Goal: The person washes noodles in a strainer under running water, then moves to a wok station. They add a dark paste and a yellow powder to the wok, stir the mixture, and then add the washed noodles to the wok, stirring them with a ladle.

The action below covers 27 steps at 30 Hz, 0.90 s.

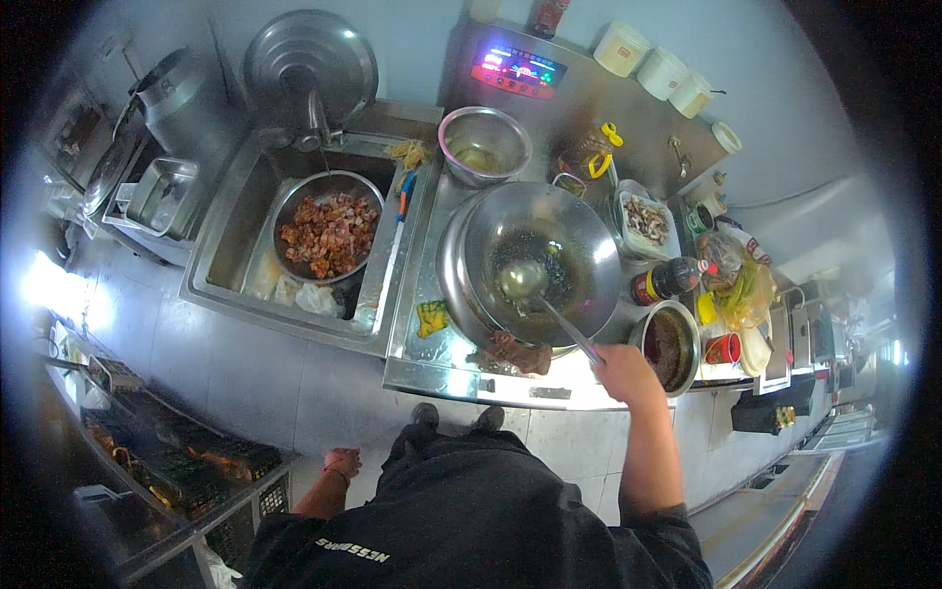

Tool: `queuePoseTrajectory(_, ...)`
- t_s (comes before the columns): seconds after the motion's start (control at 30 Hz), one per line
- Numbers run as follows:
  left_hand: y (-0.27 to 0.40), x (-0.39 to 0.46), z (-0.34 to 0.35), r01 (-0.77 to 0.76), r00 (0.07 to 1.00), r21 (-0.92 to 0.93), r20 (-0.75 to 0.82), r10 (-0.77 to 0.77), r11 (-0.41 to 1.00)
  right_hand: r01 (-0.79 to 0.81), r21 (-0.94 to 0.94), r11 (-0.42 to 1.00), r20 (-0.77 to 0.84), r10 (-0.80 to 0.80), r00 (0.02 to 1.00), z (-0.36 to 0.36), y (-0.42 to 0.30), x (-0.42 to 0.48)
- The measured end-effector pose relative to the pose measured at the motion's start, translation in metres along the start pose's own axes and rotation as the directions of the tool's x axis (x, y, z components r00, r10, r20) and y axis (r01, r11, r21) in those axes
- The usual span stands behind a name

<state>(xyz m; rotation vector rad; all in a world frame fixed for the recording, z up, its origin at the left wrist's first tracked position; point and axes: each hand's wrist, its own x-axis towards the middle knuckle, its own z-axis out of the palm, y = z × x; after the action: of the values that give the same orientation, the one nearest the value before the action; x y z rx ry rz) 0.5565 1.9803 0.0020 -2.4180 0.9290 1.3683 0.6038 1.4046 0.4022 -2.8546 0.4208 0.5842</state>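
Observation:
My right hand (625,374) is closed around the handle of a metal ladle (524,280), whose bowl rests in the oily liquid inside a large wok (589,228). A brown cloth (519,353) lies at the wok's near edge. My left hand (343,462) hangs low beside my body, away from the counter; its fingers look curled, but whether they are fully closed is unclear. Right of the wok, a metal pot (692,368) holds dark liquid, and a dark sauce bottle (666,281) with a red cap lies next to it. Behind the wok stands a metal bowl (484,121) with some liquid.
A sink (221,243) at the left holds a metal basin (278,221) of meat pieces (331,235) under the faucet (316,118). A yellow-green sponge (432,318) lies between sink and wok. An oil jug (585,162), a tray of sliced mushrooms (646,219) and a red container (723,349) stand rightward.

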Motion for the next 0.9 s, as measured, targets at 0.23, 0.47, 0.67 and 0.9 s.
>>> queuePoseTrajectory(0.23,-0.009,0.023,0.036,0.009,0.96,-0.134,-0.276,-0.046,0.991,-0.12,-0.046,0.992,-0.157,0.111,0.981,0.052,0.035,0.015)
queuePoseTrajectory(0.47,-0.023,0.068,0.082,0.075,0.983,-0.029,-0.167,-0.079,0.997,-0.04,0.097,0.995,-0.16,0.055,0.986,0.032,0.01,0.021)
queuePoseTrajectory(0.67,-0.023,0.067,0.069,0.116,0.984,-0.049,-0.129,-0.122,0.992,-0.085,-0.131,0.988,-0.125,0.068,0.99,0.044,0.023,0.023)
queuePoseTrajectory(0.9,-0.015,0.066,0.056,0.027,0.994,0.041,-0.108,-0.022,0.999,-0.1,0.154,0.983,-0.176,0.127,0.976,0.054,0.022,0.028)
